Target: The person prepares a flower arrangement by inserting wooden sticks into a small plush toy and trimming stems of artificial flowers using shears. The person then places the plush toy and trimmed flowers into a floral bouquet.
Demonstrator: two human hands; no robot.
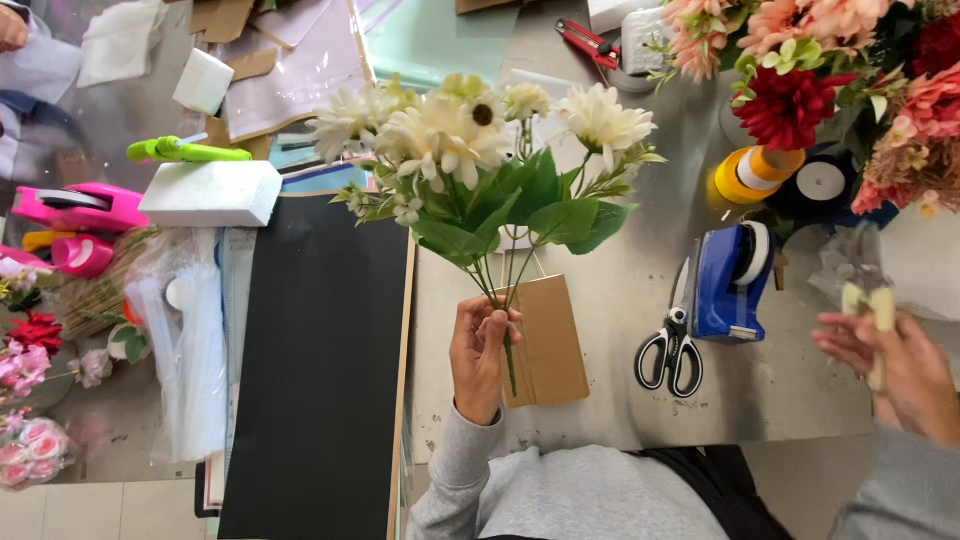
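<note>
Gripping a bunch of stems, the person's left hand (480,352) is closed into a fist around the lower end of a spray of cream-white artificial flowers (480,150), holding it upright above the grey worktable (620,400). The green stems run down through the fist and poke out below it, over a small brown paper bag (555,335) that lies flat on the table just beside the hand. The blooms and broad green leaves fan out well above the fist.

Off to the right, the right hand (885,365) is raised near the table's edge, its fingers pinched together on a small pale strip (880,315); what the strip is cannot be told.

Between the two hands lie black-handled scissors (672,350), blades pointing away from the person, touching or just beside a blue tape dispenser (735,280). To the left of the paper bag a long black board (320,370) with a wooden edge stretches away, and clear plastic sleeves (190,340) lie beside it.

Farther off, a white foam block (212,193) sits at the head of the black board, with a green tool (185,152) behind it and a pink tape dispenser (80,208) to its left. On the far right stand yellow and dark ribbon rolls (770,175), and above them a mass of red, pink and peach flowers (840,70). Red-handled pliers (590,42) lie at the far edge.
</note>
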